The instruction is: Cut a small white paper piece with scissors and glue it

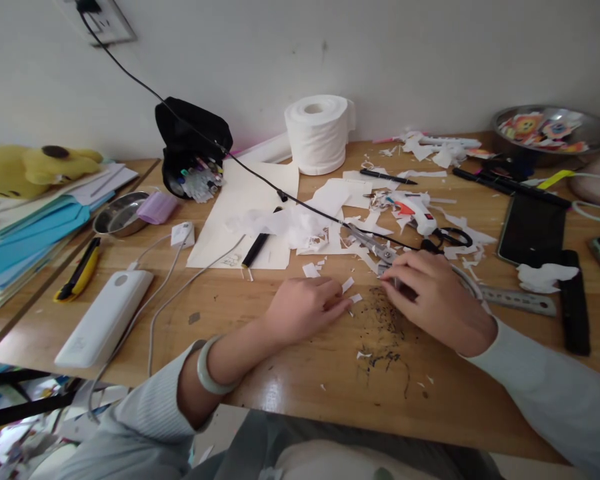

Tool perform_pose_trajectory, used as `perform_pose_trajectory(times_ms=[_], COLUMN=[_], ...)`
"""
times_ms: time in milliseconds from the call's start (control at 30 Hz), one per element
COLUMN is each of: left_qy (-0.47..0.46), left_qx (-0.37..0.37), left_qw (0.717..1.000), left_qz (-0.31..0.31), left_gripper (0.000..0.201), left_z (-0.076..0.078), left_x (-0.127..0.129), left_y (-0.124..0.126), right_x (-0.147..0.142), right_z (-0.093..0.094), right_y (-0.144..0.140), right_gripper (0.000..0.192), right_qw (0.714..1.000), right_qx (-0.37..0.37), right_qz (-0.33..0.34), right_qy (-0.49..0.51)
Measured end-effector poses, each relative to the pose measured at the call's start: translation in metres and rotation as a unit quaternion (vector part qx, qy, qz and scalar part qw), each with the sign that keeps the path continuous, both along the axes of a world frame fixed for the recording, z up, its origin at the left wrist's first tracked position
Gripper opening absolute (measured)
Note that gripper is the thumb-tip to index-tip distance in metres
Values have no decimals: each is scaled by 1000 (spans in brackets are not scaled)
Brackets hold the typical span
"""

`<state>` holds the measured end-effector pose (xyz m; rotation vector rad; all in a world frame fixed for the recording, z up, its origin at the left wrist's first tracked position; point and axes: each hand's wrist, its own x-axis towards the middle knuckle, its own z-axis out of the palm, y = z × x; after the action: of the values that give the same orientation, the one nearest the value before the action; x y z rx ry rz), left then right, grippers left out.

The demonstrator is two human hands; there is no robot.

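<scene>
My left hand [305,308] rests on the wooden table with its fingers curled together. Small white paper scraps [349,285] lie right at its fingertips; whether one is pinched is hidden. My right hand [433,293] is closed, thumb and fingertips meeting over dark crumbs [383,317] scattered on the wood. What it pinches, if anything, is too small to make out. Grey metal scissors [373,245] point away to the upper left, their handle end partly covered by my right hand. A metal ruler [523,300] lies to the right of that hand.
A black cable [180,123] crosses from the wall socket toward the white glue gun [417,212]. Behind stand a toilet roll [320,137] and a steel bowl [597,137]. A power bank [105,320], yellow cutter [80,270] and pencil case [193,127] are left; a phone [533,227] lies right.
</scene>
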<state>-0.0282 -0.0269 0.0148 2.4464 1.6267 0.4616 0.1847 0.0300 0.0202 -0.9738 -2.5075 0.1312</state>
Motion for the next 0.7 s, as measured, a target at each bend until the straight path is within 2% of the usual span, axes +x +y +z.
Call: perform_pose_trajectory(times_ms=[133, 300, 567, 700], left_qy=[41, 18, -3, -1], left_qx=[-69, -142, -156, -158], left_qw=[997, 990, 988, 987], left_qz=[3, 19, 21, 34], left_gripper=[32, 20, 15, 16], left_z=[-2, -4, -7, -3], left_x=[2, 2, 2, 1], left_y=[1, 4, 4, 4], right_x=[-6, -8, -7, -6], right_z=[-6, -11, -10, -8], right_y=[-12, -13, -12, -14], right_gripper=[11, 12, 12, 11], right_qw=[999, 998, 992, 992], right_qx=[-26, -46, -120, -121], right_qz=[30, 28, 12, 3], right_qy=[-19, -14, 38, 46])
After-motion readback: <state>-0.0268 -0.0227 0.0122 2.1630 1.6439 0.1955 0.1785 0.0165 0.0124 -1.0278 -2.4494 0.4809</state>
